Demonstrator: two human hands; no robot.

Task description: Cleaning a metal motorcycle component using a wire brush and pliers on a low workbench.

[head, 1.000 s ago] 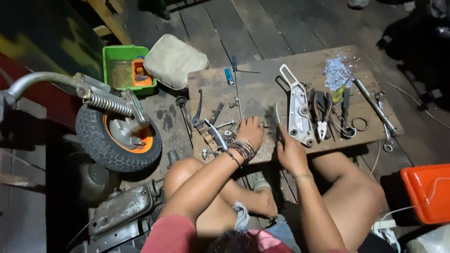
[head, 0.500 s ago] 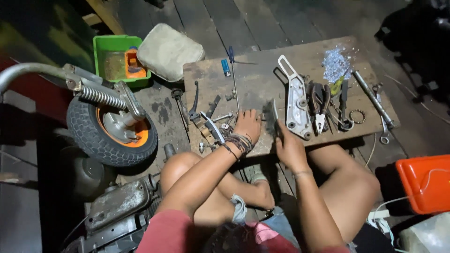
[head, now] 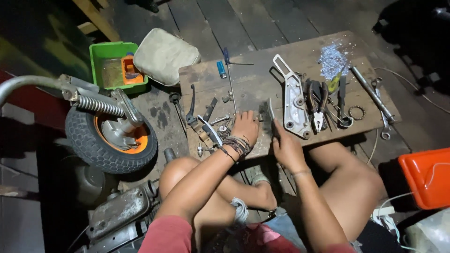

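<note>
My left hand (head: 244, 127), with dark bracelets on the wrist, lies palm down on the wooden board (head: 262, 77). Its fingers curl over small metal parts (head: 220, 122), and what they hold is hidden. My right hand (head: 285, 146) sits just to the right at the board's near edge, closed around a thin metal strip (head: 270, 108) that points away from me. A silver bracket (head: 294, 100) lies right of that strip. A black lever (head: 191, 110) lies left of my left hand.
Pliers (head: 319, 105), a long wrench (head: 375, 98), a metal ring (head: 356, 112), a blue lighter (head: 220, 69) and shiny shavings (head: 332, 58) lie on the board. Left stand a small wheel (head: 110, 138) with spring, a green tray (head: 112, 63) and a beige cushion (head: 164, 54). An orange box (head: 429, 175) sits right.
Both hands stay at the board's near edge. My right hand has edged slightly closer to the left. The view itself has shifted a little.
</note>
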